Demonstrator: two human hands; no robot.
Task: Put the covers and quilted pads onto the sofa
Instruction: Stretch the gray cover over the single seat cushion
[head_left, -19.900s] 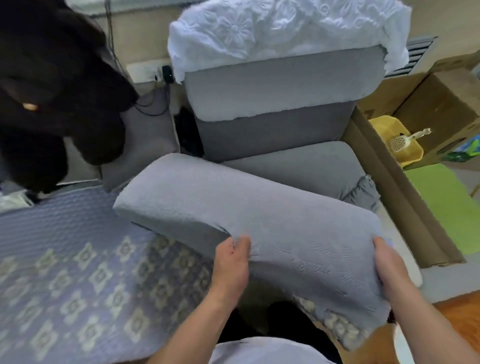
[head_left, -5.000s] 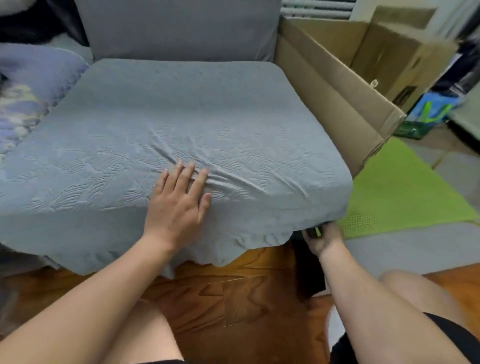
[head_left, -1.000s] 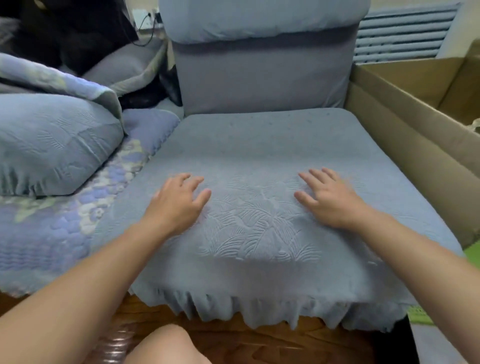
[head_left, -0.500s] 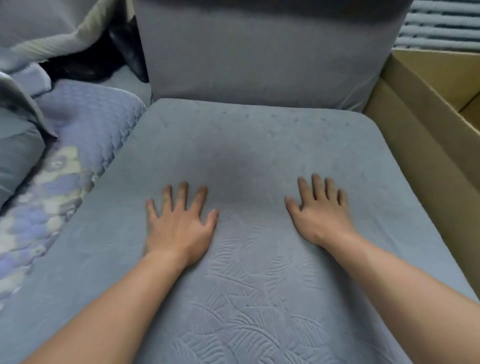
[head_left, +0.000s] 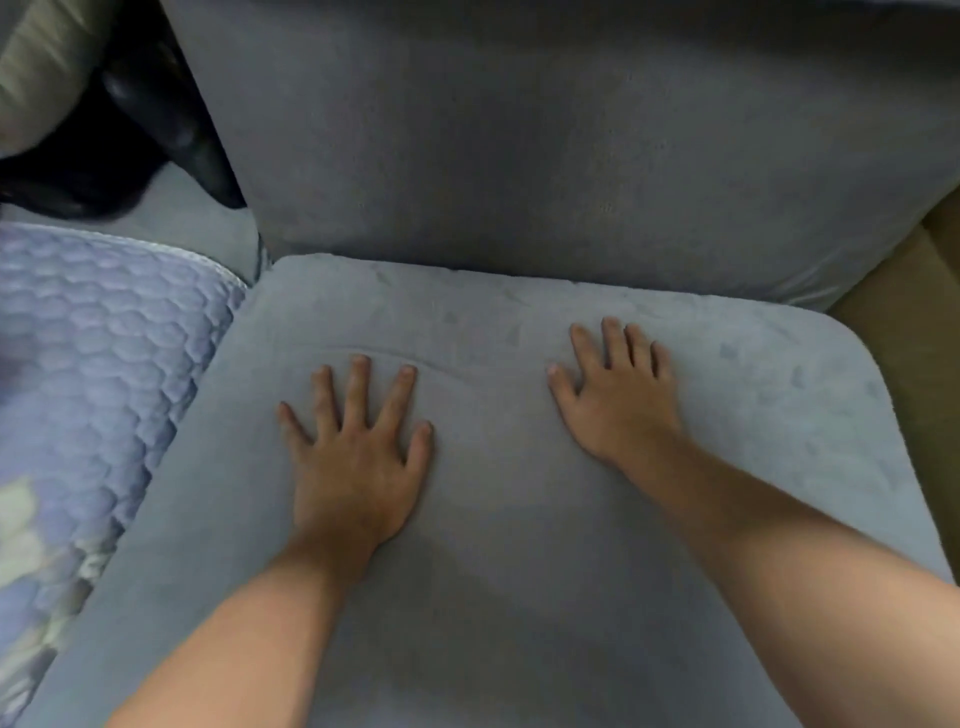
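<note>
Two hands: both of mine lie palm-down on the grey seat cushion cover (head_left: 519, 571), nothing gripped in either.
Cover look: pale blue-grey, soft and matte, with faint embossed marks toward its far right part; the picture is too blurred for me to tell the pattern.
Cover fit: it lies smooth over the seat cushion, with rounded far corners and one shallow crease (head_left: 405, 356) running just beyond my left fingertips.
Cover place: under both my palms, spreading out past them on every side and toward me past my forearms.
Cover direction: its far edge runs left to right beyond my fingertips; the near end is out of view, so I cannot tell its long axis.
Left hand (head_left: 358, 467): flat, fingers spread wide and pointing away from me, thumb out toward my right hand.
Right hand (head_left: 618, 400): flat, fingers closer together and angled slightly leftward, set a little farther forward than my left, the two well apart.
Backrest (head_left: 571, 145): a darker grey upright cushion just beyond my fingertips, meeting the far edge of the cover.
Quilted pad (head_left: 104, 389): lavender-blue, stitched in a scale-like pattern with pale flower shapes nearer me, lying to the left of my left hand and touching the left side of the cover.
Cardboard (head_left: 914, 322): a tan surface to the right of my right hand, just beside the right edge of the cover.
Dark shape (head_left: 140, 119): black and blurred, far left beyond the quilted pad; I cannot tell what it is.
</note>
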